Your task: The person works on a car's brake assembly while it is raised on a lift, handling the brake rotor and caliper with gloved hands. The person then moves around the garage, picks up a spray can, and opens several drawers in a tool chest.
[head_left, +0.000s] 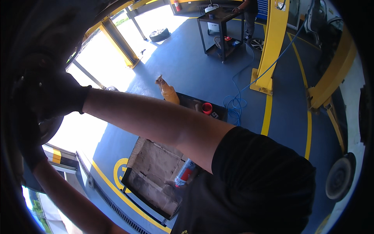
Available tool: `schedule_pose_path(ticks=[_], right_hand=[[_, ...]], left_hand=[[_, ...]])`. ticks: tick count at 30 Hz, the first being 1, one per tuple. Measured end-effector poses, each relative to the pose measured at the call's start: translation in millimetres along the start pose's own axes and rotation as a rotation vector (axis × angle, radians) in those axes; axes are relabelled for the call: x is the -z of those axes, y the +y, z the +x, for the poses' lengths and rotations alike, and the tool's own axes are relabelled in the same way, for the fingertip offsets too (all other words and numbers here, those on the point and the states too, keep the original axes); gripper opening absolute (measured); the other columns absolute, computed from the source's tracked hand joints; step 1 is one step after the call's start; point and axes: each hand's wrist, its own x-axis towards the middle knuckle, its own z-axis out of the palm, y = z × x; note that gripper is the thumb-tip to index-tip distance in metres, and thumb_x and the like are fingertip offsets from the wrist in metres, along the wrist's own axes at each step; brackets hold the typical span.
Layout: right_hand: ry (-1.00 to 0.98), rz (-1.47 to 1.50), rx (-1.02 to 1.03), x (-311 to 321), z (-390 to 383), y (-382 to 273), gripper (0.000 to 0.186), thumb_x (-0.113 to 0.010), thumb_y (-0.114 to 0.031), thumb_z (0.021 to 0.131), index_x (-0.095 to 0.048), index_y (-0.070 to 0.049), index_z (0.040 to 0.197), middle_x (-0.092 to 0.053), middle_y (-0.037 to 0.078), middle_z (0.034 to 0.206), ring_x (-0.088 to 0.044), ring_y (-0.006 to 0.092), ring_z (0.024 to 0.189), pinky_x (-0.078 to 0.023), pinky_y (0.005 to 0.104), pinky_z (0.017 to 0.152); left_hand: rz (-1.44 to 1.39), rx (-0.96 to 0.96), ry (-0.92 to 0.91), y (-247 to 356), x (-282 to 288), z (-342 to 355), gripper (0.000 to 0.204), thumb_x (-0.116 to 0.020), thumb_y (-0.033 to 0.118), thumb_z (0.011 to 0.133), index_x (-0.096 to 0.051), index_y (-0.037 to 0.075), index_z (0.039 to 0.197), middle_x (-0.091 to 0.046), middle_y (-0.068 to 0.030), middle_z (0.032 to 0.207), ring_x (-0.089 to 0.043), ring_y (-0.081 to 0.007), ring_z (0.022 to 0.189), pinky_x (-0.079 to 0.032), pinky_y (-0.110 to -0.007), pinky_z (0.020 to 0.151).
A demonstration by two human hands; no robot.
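Both my hands wear dark gloves and reach up to the left, into the shadowed dark underside of a vehicle [43,23]. My right hand [64,93] is at a dark part there, its fingers lost in the shadow. Below it, my left hand [29,134] rises against the same dark area, with its fingers hidden too. Beside the hands a rounded dark part [53,128] shows against the bright floor. Whether either hand holds something cannot be made out.
Below my arms stands a cardboard-lined tray [152,160] with a spray can [184,172]. Beyond are an amber bottle [168,93], a red cup [207,108], a blue hose [235,104], yellow lift posts [269,50] and a black cart [221,19] beside another person [250,17].
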Motion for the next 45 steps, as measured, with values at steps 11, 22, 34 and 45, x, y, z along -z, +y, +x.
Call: schedule_pose_path(ticks=[11,22,34,45], right_hand=[[-0.305,-0.164,0.152,11.3,-8.0,14.9,0.096,-0.093,-0.031,0.08,-0.04,-0.01,0.157,-0.054,0.017,0.15,-0.057,0.0334,0.138,-0.048,0.0425,0.115],[-0.97,-0.404,-0.477,59.9,-257.9,-108.8,0.052,-0.083,-0.019,0.09,-0.064,-0.005,0.136,-0.058,0.018,0.143,-0.058,0.032,0.135,-0.05,0.0436,0.108],[-0.723,-0.356,-1.049,35.4,-403.1,-150.1,0.015,-0.074,-0.006,0.093,-0.074,0.003,0.106,-0.076,0.017,0.093,-0.075,0.0266,0.088,-0.058,0.0383,0.08],[-1.097,-0.424,-0.783,-16.2,-373.6,-139.8,0.025,-0.08,-0.018,0.089,-0.074,-0.006,0.11,-0.075,0.016,0.106,-0.073,0.0368,0.099,-0.057,0.0461,0.086]], left_hand=[[-0.071,-0.109,0.209,14.0,12.1,-86.3,0.043,-0.078,0.015,0.089,-0.067,0.011,0.13,-0.073,-0.0097,0.11,-0.072,-0.0261,0.087,-0.057,-0.037,0.068],[-0.873,0.211,-0.541,76.5,-25.5,-355.4,0.043,-0.079,0.015,0.08,-0.068,0.013,0.122,-0.064,-0.0084,0.107,-0.071,-0.0296,0.09,-0.056,-0.044,0.07],[-1.549,0.68,-0.721,107.1,-36.7,-508.0,0.015,-0.069,0.015,0.094,-0.08,0.01,0.104,-0.078,-0.0135,0.095,-0.076,-0.0325,0.085,-0.06,-0.04,0.078],[-1.267,0.337,-0.701,81.8,-26.1,-523.5,0.007,-0.07,0.015,0.089,-0.075,0.01,0.089,-0.074,-0.0136,0.089,-0.073,-0.0346,0.085,-0.058,-0.044,0.074]])
